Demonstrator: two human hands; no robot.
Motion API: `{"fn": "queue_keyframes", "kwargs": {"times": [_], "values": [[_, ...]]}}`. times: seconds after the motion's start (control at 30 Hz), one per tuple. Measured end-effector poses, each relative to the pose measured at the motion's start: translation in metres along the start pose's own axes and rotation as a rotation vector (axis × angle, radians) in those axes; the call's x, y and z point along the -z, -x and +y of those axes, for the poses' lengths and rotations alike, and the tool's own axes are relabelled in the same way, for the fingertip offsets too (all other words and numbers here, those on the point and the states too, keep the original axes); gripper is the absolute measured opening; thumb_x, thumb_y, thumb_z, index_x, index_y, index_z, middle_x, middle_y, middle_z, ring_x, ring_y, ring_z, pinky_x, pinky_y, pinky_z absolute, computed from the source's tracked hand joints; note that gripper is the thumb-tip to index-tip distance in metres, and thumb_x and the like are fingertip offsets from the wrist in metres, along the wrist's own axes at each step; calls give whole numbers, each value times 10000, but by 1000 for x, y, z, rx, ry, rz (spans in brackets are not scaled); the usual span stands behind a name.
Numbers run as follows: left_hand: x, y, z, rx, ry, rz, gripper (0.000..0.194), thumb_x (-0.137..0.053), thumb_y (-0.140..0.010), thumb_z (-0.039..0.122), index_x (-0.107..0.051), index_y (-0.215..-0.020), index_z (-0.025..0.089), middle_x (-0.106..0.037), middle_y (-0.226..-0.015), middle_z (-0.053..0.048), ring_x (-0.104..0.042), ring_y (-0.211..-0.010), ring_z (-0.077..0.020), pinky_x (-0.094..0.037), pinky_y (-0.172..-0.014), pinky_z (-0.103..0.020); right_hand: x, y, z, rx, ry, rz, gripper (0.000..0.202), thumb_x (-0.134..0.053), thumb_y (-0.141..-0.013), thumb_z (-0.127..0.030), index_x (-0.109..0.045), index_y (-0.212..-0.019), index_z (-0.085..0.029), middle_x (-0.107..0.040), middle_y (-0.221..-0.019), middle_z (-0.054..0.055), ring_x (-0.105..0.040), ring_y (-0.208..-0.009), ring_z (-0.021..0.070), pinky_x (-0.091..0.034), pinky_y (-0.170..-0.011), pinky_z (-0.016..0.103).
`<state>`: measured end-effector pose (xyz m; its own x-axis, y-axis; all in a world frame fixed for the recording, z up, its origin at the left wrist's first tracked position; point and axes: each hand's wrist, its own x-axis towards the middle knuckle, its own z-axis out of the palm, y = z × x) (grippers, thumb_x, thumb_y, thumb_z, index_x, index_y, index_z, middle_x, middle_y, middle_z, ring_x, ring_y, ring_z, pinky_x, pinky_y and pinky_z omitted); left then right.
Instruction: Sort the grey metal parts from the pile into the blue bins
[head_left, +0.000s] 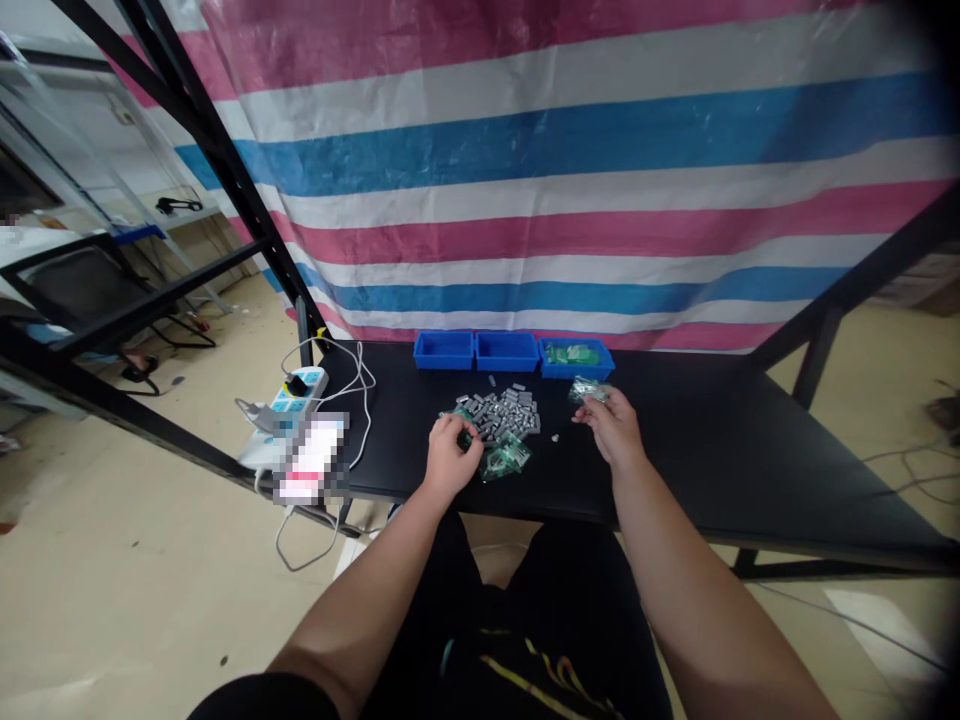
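My right hand [613,425] is closed on a small clear plastic packet [588,390], just in front of the right blue bin [576,372], which has green packets in it. My left hand [452,452] is curled at the left edge of a pile of small grey metal parts [510,410], with a bit of green packet showing at its fingertips. Green-tinted packets [506,457] lie beside it, at the near edge of the pile. One small loose piece [555,438] sits between the pile and my right hand.
Two more blue bins, left [444,351] and middle [507,352], stand at the back of the black table [720,440]. A power strip [289,405], white cables and a blurred-out device [313,458] are at the left. Black frame posts flank a striped sheet [525,230].
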<state>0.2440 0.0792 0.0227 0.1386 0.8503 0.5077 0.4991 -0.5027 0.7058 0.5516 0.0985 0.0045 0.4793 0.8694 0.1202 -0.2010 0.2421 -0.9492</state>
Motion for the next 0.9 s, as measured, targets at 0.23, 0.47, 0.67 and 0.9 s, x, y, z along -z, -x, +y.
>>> {"fn": "queue_keyframes", "kwargs": {"times": [0.23, 0.47, 0.67, 0.9], "values": [[0, -1, 0, -3, -1, -11, 105, -619, -786, 125, -591, -789, 226, -617, -861, -14, -582, -900, -213, -443, -855, -353, 1, 2, 0, 1, 89, -62, 356, -821, -718, -449, -628, -892, -206, -620, -620, -43, -614, -555, 135, -551, -544, 279], [0, -2, -1, -6, -18, -26, 88, -620, -795, 145, -589, -793, 227, -625, -858, -19, -584, -896, -222, -448, -842, -360, 2, 1, 3, 58, 202, -4, 340, -805, -739, -448, -717, -929, -180, -552, -568, -52, -442, -460, 82, -355, -414, 224], [-1, -1, -4, 4, 9, -29, 80, -612, -800, 152, -592, -806, 230, -630, -863, -25, -586, -912, -232, -448, -848, -370, -3, -8, -2, -15, 90, -4, 353, -814, -679, -458, -695, -855, -177, -606, -633, -19, -556, -547, 123, -439, -445, 236], [-2, -2, -3, 15, 35, -26, 103, -624, -782, 135, -604, -806, 233, -638, -859, -18, -602, -902, -228, -456, -847, -363, -20, -34, -25, 47, 243, -29, 561, -856, -624, -470, -593, -1043, -204, -697, -737, -17, -663, -616, 159, -565, -563, 286]]}}
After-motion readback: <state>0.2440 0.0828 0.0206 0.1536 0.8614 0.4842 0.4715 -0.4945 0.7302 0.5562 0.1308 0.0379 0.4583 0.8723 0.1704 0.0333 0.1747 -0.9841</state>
